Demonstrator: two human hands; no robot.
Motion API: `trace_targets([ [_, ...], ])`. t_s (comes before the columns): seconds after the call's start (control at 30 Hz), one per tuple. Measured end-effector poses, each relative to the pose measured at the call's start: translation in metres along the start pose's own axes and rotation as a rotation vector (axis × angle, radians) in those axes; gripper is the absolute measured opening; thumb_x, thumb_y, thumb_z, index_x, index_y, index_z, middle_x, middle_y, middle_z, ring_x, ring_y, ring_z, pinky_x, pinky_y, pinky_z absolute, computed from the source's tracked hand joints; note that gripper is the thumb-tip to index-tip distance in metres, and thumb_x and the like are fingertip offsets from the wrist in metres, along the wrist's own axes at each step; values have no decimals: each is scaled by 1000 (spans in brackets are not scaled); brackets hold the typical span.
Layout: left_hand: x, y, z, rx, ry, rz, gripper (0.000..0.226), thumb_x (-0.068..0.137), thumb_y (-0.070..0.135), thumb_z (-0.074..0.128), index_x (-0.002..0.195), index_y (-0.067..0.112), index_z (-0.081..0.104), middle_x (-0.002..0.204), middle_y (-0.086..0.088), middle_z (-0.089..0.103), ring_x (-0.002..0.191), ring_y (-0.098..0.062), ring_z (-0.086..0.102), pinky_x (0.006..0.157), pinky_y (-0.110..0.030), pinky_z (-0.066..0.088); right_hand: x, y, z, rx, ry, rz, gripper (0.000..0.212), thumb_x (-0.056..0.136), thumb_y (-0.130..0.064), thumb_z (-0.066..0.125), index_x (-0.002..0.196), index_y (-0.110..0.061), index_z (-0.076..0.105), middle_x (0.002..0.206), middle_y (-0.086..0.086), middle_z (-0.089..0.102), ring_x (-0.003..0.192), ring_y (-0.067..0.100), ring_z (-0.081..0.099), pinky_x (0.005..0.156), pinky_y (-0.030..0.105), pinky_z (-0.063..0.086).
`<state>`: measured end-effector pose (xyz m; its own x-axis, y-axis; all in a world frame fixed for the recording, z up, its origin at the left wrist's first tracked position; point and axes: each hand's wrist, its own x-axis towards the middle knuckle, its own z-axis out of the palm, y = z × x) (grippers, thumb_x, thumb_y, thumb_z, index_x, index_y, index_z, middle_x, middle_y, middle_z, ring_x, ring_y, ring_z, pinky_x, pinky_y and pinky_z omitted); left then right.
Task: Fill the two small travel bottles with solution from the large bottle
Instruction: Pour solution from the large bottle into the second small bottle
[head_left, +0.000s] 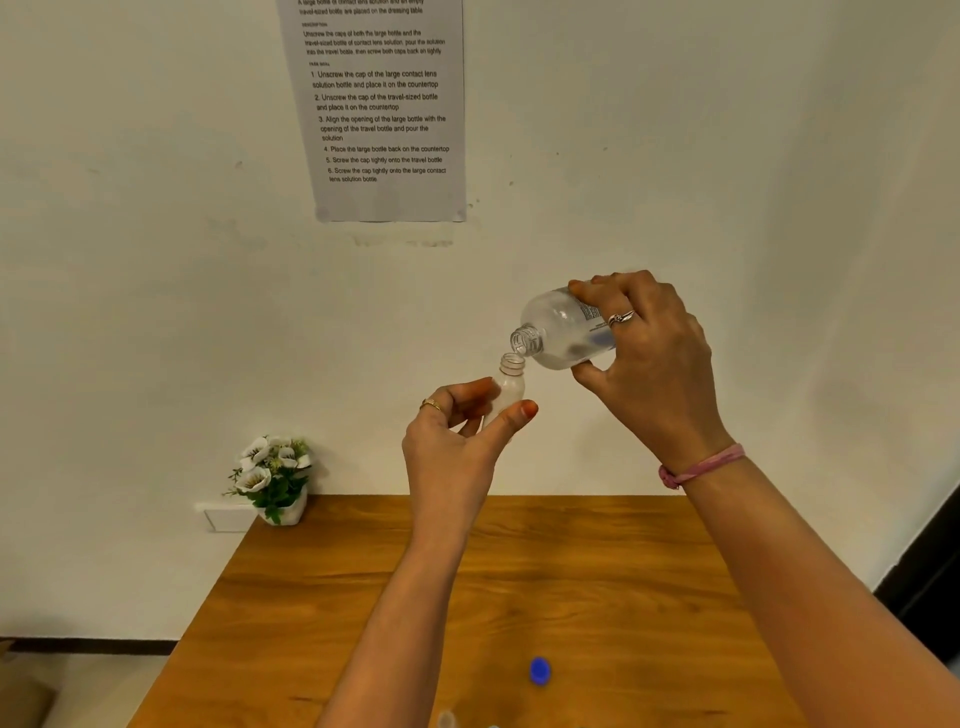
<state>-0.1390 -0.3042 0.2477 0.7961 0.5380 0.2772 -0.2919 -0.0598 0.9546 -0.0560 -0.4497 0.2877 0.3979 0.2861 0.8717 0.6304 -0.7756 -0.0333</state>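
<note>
Pour step, frame centre: right hand wrapped round tilted large bottle, left hand pinching small bottle (both uncapped). Next: tip further, mouths aligned.

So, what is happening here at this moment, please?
A person is pouring from one bottle into another, held up above a wooden table. The right hand tips the large clear bottle, cap off, so its mouth sits just over the open neck of a small travel bottle held upright by the left hand. A blue cap lies on the table. Whether liquid flows is too faint to tell.
</note>
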Motion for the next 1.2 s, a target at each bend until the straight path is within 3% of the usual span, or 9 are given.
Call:
trace_targets([
  [1.2, 15, -10, 1, -38, 12, -16, 37, 65, 20, 84, 98, 17, 68, 98, 0, 69, 90, -5, 65, 78, -13, 54, 11, 1, 13, -58, 15, -90, 62, 64, -15, 83, 121, -12, 59, 116, 15, 62, 106, 35, 58, 80, 46, 50],
])
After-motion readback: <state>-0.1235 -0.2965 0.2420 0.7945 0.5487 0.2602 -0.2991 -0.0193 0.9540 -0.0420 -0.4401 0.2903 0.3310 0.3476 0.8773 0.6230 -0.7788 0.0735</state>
